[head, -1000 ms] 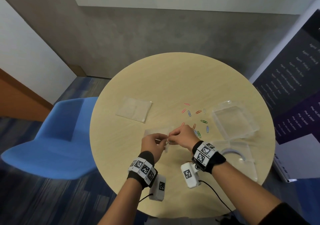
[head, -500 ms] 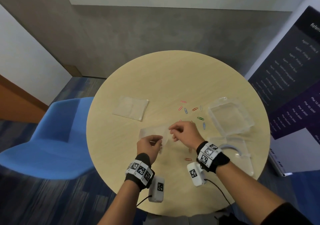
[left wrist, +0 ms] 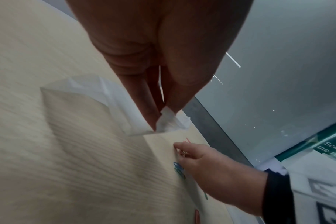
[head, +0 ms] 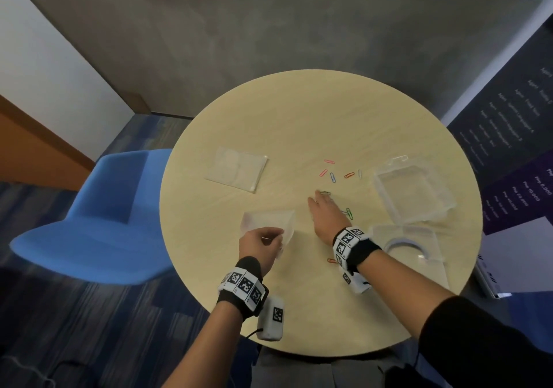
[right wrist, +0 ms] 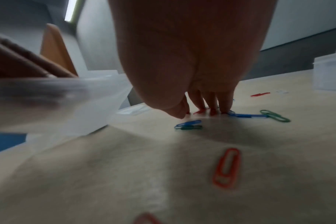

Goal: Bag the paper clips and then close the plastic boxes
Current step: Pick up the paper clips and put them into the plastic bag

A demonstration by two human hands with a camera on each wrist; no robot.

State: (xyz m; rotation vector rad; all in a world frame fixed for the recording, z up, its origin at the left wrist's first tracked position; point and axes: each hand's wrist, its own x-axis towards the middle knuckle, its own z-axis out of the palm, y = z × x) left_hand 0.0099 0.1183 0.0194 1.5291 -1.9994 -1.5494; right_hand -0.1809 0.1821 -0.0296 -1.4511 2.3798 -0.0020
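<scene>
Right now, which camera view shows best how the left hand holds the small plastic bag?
The left wrist view: the left hand pinches the small plastic bag at one corner. The head view shows the whole bag, but the hand hides the grip. The right wrist view gives only a blurred bag.

A round light-wood table (head: pixel 299 112) stood on blue striped carpet (head: pixel 89 328). A blue moulded plastic chair (head: pixel 98 223) sat beside it, and a dark printed banner (head: pixel 514 148) leaned near a grey wall (head: pixel 269 34).
</scene>
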